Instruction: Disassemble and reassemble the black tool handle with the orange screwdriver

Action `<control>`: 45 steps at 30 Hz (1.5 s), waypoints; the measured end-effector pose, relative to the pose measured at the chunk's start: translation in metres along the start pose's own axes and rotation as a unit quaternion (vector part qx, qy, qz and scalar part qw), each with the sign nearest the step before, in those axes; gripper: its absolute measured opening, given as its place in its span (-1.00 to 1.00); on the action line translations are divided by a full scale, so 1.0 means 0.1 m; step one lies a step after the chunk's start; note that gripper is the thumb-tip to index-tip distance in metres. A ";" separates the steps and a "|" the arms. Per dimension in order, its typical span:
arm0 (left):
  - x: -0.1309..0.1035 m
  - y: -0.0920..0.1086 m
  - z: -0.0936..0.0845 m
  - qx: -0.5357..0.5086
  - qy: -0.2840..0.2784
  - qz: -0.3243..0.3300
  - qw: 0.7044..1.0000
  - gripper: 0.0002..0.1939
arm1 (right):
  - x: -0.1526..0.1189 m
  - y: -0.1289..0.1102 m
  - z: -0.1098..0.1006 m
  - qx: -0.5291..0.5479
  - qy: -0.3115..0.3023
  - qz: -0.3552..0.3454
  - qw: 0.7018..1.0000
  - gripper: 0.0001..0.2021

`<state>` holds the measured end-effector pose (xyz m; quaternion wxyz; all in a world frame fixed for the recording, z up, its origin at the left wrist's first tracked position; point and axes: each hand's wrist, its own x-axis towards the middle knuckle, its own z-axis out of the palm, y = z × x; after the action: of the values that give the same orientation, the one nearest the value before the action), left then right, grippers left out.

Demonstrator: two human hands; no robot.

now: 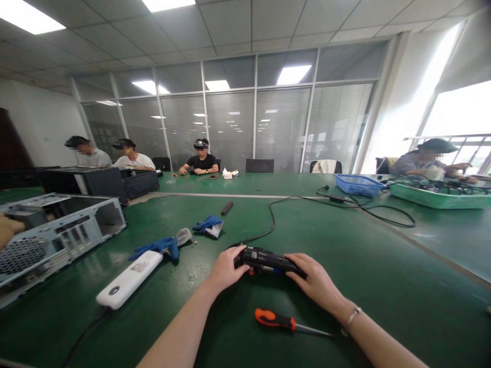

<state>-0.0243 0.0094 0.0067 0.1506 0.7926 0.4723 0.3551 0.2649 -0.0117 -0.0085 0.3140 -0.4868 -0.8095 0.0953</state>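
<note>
Both of my hands grip a long black corded device (266, 258) just above the green table (368, 301). Its exact kind is unclear; small red and blue parts show along its underside. My left hand (226, 268) is closed around its left end, thumb in front. At the right end, my right hand (316, 278) has its fingers over the top and the thumb beneath. A black cord (273, 217) runs from behind my left hand toward the back right. Nearer to me lies a screwdriver (274, 319) with an orange and black handle, its shaft pointing right.
Blue-grey work gloves (164, 248), a white power bank (130, 280) with a cable and a small dark bar (227, 208) lie left. An open computer case (76, 225) stands beyond, another person's hand (9, 227) beside it. Blue (358, 185) and green (429, 196) baskets sit back right.
</note>
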 end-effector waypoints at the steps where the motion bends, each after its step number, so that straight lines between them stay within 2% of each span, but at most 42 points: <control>1: 0.00 0.00 0.00 0.003 -0.002 0.001 1.000 -0.42 | 0.00 0.00 0.00 -0.002 -0.001 0.000 1.000 -0.59; 10: 0.01 -0.01 -0.02 0.019 -0.039 -0.023 0.999 -0.43 | 0.00 -0.03 -0.02 -0.020 -0.020 0.008 1.000 -0.59; 23: 0.00 0.03 -0.05 0.012 -0.045 -0.026 0.999 -0.42 | 0.02 -0.02 -0.03 -0.016 -0.026 0.008 0.999 -0.61; 33: 0.01 -0.01 0.00 -0.003 -0.021 -0.025 0.999 -0.32 | 0.00 -0.01 -0.02 -0.012 -0.020 0.005 1.000 -0.60; 45: 0.00 0.02 -0.03 -0.014 -0.050 -0.034 0.998 -0.17 | 0.01 -0.02 -0.02 -0.013 -0.013 0.006 1.000 -0.61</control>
<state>-0.0252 0.0079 0.0099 0.1970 0.7904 0.4859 0.3167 0.2644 -0.0123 -0.0054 0.2967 -0.4946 -0.8116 0.0933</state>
